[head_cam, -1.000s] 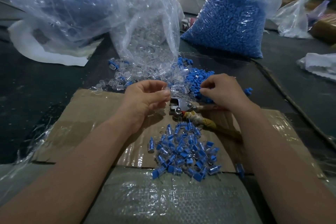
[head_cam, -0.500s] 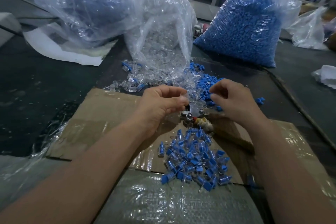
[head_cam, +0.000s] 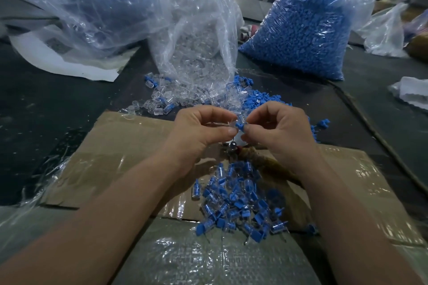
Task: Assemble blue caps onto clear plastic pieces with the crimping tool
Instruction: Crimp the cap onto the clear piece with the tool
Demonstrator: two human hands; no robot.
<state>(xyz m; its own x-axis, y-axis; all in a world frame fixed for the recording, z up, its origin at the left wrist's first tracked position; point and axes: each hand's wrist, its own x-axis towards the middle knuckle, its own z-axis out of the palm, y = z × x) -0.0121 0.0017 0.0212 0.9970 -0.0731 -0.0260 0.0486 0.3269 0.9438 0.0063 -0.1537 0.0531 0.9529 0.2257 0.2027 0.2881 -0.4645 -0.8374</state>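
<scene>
Both hands are up in front of the person, just above the cardboard [head_cam: 111, 146], with wrists bent in and fingertips meeting in the middle. The left hand [head_cam: 201, 132] has its fingers curled and is pinching a clear piece [head_cam: 231, 123] between thumb and forefinger. The right hand [head_cam: 278, 132] is curled the same way and pinches a blue cap [head_cam: 239, 125] right up against it. The two bits are touching, but honestly the clear one is mostly glare from here, so I can't tell if the cap is actually seated in it. The crimping tool [head_cam: 232, 146] is lying on the cardboard directly under the hands, nobody holding it, with its wrapped handles running off under the right wrist. Closer to the person is the pile of finished pieces [head_cam: 236, 199]. Behind the hands, the bag of clear pieces [head_cam: 196, 53] is spilling onto the dark table [head_cam: 34, 111], and the bag of blue caps [head_cam: 301, 34] is off to the right. Compared to half a second ago, the hands were clearly apart, with the right one hovering by the loose caps [head_cam: 261, 97] and the left already pinching. Now they've closed the gap and lifted a touch. The tool and the pile haven't budged.
</scene>
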